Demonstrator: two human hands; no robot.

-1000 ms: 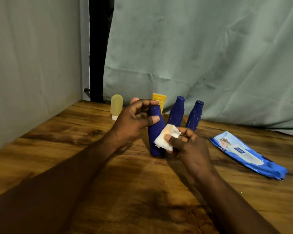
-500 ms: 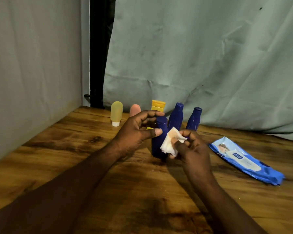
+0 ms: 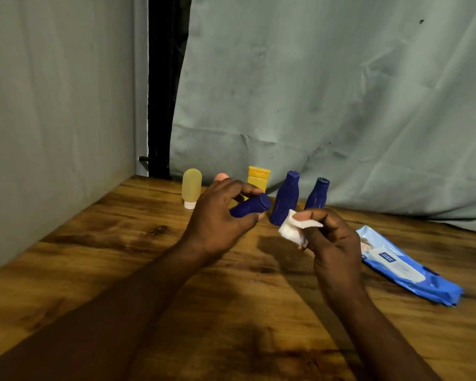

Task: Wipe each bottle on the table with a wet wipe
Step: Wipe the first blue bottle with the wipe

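My left hand (image 3: 217, 215) grips a dark blue bottle (image 3: 250, 209), tipped on its side above the wooden table (image 3: 121, 270) with one end pointing right. My right hand (image 3: 330, 243) pinches a crumpled white wet wipe (image 3: 291, 229) just right of that bottle, apart from it. Two more dark blue bottles (image 3: 285, 199) (image 3: 318, 193) stand upright behind. A pale yellow bottle (image 3: 192, 188) stands on its white cap at the left. A yellow-orange bottle (image 3: 258, 178) and a pink one (image 3: 221, 177) show partly behind my left hand.
A blue pack of wet wipes (image 3: 404, 268) lies flat on the table at the right. A grey wall (image 3: 52, 105) closes the left side and a pale green cloth backdrop (image 3: 341, 105) hangs behind the bottles.
My left hand has lifted the blue bottle and tipped it from upright onto its side. My right hand has drawn the wipe off the bottle, to the right.
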